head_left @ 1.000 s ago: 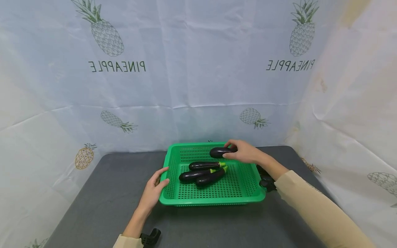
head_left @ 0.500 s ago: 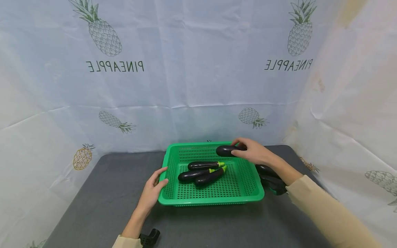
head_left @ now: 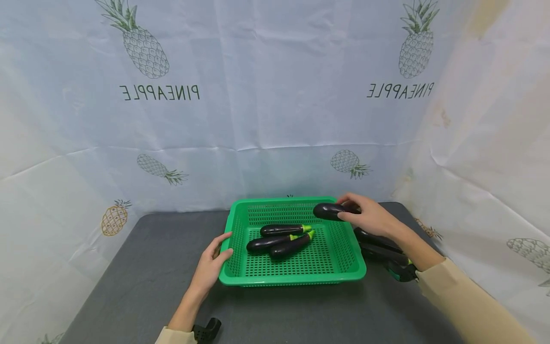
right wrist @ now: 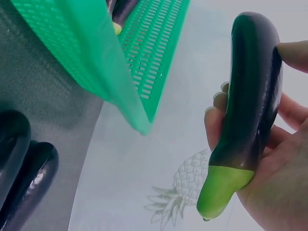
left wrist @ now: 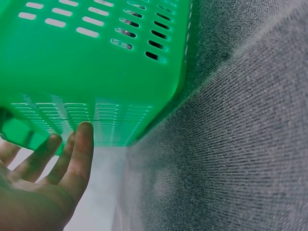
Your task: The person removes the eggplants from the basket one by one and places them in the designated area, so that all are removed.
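Note:
My right hand (head_left: 365, 217) holds a dark purple eggplant (head_left: 328, 211) up over the back right corner of the green plastic basket (head_left: 301, 277). In the right wrist view the eggplant (right wrist: 248, 96) points its bright green stem end downward, thumb on one side and fingers on the other. Inside the basket lie three more eggplants (head_left: 282, 230), grouped left of centre with stems to the right. My left hand (head_left: 209, 263) grips the basket's left rim, thumb and a fingertip on its edge. In the left wrist view, its other fingers (left wrist: 82, 149) reach up along the outer wall.
Several dark eggplants (head_left: 378, 246) lie on the grey table (head_left: 172, 267) right of the basket, partly hidden under my right forearm. A pale curtain (head_left: 279, 95) printed with pineapples rises behind the table and along both sides.
My right hand has carried its eggplant rightward, toward the basket's right edge. More of the eggplants beside the basket now shows. The left hand and the basket have stayed in place.

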Motion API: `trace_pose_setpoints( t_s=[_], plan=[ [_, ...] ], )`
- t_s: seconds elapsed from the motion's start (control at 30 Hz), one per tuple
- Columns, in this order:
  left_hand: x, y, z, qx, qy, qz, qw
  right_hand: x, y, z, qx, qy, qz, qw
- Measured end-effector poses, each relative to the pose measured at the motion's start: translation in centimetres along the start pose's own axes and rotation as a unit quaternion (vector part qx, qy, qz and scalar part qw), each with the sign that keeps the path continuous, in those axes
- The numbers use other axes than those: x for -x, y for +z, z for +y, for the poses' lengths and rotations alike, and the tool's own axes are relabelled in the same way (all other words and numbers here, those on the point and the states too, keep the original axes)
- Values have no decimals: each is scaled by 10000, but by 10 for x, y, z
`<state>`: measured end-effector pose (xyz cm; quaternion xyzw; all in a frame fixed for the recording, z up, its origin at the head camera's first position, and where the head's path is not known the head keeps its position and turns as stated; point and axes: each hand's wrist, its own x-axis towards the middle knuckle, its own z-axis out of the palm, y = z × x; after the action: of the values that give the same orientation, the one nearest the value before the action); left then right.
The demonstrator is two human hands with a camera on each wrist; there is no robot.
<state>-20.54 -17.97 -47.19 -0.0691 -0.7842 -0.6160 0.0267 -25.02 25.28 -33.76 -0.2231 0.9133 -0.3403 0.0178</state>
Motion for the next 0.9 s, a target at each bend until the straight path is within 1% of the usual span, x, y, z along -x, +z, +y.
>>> trace_pose_setpoints(
  t_s=[0.27, 0.5, 0.67, 0.73, 0.9],
  plan=[
    [2, 1, 2, -9, 88, -5, 10000, 20, -7, 10, 58, 29, 206, 9998],
    [0, 1, 0, 30, 38, 12, 10000, 38, -10, 21, 231, 51, 441, 9987],
    [0, 0, 0, 57, 51, 5, 10000, 49, -12, 30, 191, -25, 560, 9982],
    [0, 0, 1, 53, 71, 5, 10000, 54, -13, 33, 189, 23, 615, 9979],
    [0, 0, 1, 49, 74, 11, 10000, 66, -14, 40, 346, 297, 767, 9960]
  ],
)
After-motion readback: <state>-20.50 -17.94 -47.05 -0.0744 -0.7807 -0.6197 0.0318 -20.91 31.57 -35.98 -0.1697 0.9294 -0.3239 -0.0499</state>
